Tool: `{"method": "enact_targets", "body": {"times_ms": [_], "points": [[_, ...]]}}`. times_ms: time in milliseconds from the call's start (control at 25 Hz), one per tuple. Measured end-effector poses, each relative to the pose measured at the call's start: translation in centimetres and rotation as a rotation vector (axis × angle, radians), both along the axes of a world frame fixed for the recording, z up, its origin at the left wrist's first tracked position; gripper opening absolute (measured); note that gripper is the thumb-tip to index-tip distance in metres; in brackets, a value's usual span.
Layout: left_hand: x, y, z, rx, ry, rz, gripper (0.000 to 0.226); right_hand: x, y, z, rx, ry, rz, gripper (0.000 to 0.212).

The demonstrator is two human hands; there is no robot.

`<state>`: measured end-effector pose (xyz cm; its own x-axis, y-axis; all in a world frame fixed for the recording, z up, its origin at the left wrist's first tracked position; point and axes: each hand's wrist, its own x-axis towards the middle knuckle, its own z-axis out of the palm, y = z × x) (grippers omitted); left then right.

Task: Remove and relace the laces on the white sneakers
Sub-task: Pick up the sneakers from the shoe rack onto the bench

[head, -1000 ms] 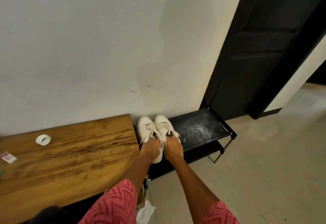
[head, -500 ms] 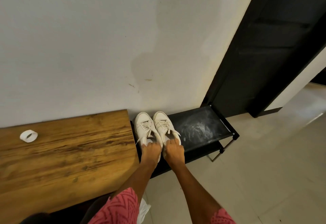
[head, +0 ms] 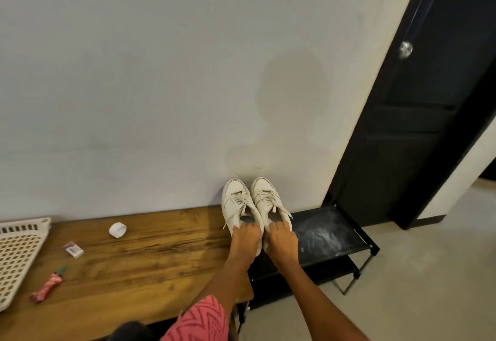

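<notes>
2 white sneakers sat side by side, toes pointing to 12 o'clock toward the wall: the left sneaker point(head: 239, 206) and the right sneaker point(head: 268, 202), touching along their inner sides. They appeared lifted at the seam between the wooden table point(head: 150, 257) and the black shoe rack point(head: 330, 236), though whether the soles touched either surface could not be told. Both were laced, 1 lace point(head: 236, 201) on the left sneaker and 1 lace point(head: 273, 201) on the right, with loose ends trailing down toward 6 o'clock.

2 hands held them. The left hand point(head: 246, 236) gripped the left sneaker at its heel opening, its fingers point(head: 248, 224) curled over the collar. The right hand point(head: 283, 237) gripped the right sneaker the same way, its fingers point(head: 280, 224) hooked into the opening. 2 pink patterned sleeves showed at the lower edge, at 6 o'clock.

On the table, at 9 o'clock from the sneakers, lay 1 white tape roll point(head: 117, 229), 1 small packet point(head: 73, 249), 1 red-and-green wrapped item point(head: 48, 287) and 1 white lattice basket point(head: 18, 254) at the far left edge. At 2 o'clock stood 1 black door point(head: 418, 115) with 1 round metal knob point(head: 405, 48).
</notes>
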<state>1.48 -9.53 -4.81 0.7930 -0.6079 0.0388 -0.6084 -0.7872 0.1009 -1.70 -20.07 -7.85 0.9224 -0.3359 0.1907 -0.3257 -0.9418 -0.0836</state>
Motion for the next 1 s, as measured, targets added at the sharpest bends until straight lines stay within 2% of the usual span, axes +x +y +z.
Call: {"method": "enact_targets", "body": {"times_ms": [80, 160, 320, 480, 680, 880, 1000], "points": [[-0.5, 3.1, 1.8, -0.021, -0.028, 0.019, 0.029, -0.6, 3.4, 3.0, -0.081, -0.01, 0.035, 0.039], [-0.6, 5.8, 2.5, -0.025, -0.041, 0.042, 0.028, -1.1, 6.3, 4.2, -0.055, 0.037, 0.088, 0.028], [-0.3, 11.8, 1.9, 0.022, -0.003, 0.12, 0.026, -0.1, 11.7, 2.9, 0.014, -0.017, 0.219, 0.028], [0.1, 15.8, -1.5, 0.045, 0.069, 0.162, 0.028, 1.1, 15.4, -0.7, 0.062, 0.095, 0.29, 0.032], [0.4, 16.7, -4.1, 0.098, 0.103, 0.17, 0.033, 1.8, 16.5, -3.7, 0.117, 0.183, 0.214, 0.027], [1.9, 16.7, -4.3, 0.103, 0.139, 0.137, 0.042, 3.4, 15.2, -1.6, 0.19, 0.295, 0.249, 0.029], [2.9, 18.3, -4.0, 0.008, 0.218, 0.051, 0.047, 4.9, 14.8, 0.4, 0.175, 0.413, 0.255, 0.04]]}}
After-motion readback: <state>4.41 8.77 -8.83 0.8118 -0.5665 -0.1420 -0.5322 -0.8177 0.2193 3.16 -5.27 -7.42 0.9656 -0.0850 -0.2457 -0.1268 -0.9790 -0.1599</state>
